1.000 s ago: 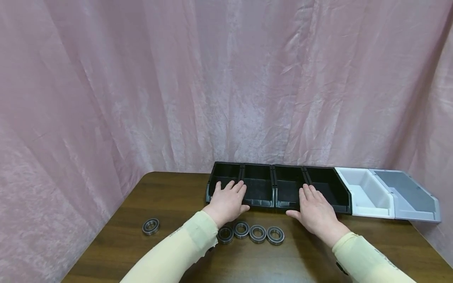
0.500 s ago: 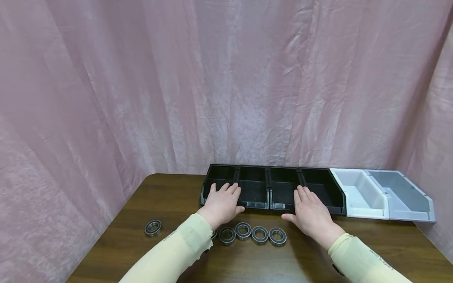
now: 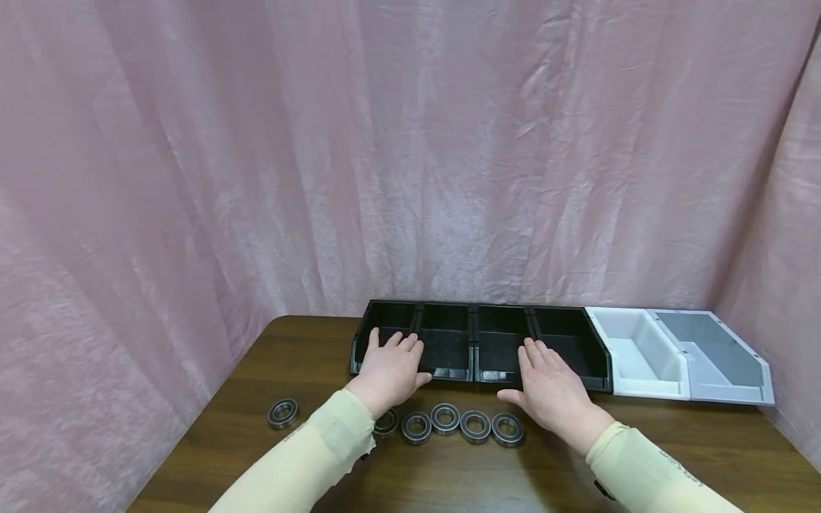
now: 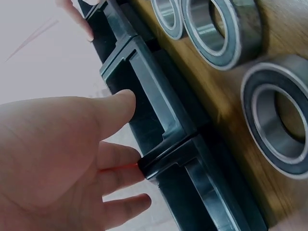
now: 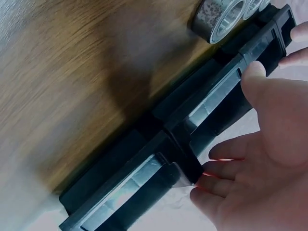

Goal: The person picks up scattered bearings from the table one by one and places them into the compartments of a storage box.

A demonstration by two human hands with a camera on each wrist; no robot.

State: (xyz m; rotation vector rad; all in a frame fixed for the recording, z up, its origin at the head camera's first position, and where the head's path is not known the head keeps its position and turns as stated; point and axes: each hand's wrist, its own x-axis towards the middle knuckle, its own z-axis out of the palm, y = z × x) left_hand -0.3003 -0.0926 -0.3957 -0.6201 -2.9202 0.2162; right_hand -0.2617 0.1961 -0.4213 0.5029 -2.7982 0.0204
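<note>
A joined row of black plastic bins (image 3: 473,349) stands along the back of the table. My left hand (image 3: 388,372) lies with fingers spread over the front of the leftmost bins. Its fingertips meet the wall between two of them, as the left wrist view shows. My right hand (image 3: 553,390) reaches over the wall between the two rightmost black bins, fingers straight and thumb out to the side. In the right wrist view its fingertips touch that divider (image 5: 185,159). Several ball bearings (image 3: 406,429) lie in a line before the bins, one partly hidden by my left wrist.
A white bin (image 3: 648,356) and a grey bin (image 3: 721,356) continue the row at its right end. A lone bearing (image 3: 272,416) lies on the wooden table (image 3: 308,349), left of my left arm. A pink curtain (image 3: 410,157) hangs close behind the bins.
The whole row of bins, white and grey ones included, has slid left along the table together with both hands. More of the bearing line shows beside my left wrist.
</note>
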